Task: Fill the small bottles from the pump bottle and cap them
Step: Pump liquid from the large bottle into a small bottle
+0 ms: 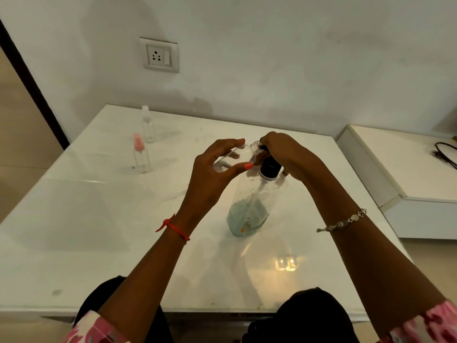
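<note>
Far to your left, two small bottles stand upright and capped on the white table (74,219): the pink-capped bottle (141,154) nearer you, the clear-capped bottle (148,125) just behind it. Both look empty, though the clear plastic makes that hard to judge.

Your left hand (215,174) grips the open small bottle (237,157) between thumb and curled fingers. It is tilted, with its uncapped neck up against the spout. What is inside it cannot be made out.

Right of it the pump bottle (254,201) stands on the table, with pale blue-green liquid in its lower part. Your right hand (284,154) curls over the black pump head (269,167).

The glossy tabletop is smudged. A wall socket (160,55) sits on the pale wall behind. On the right, a black cable (445,154) lies on a white ledge (395,164).
</note>
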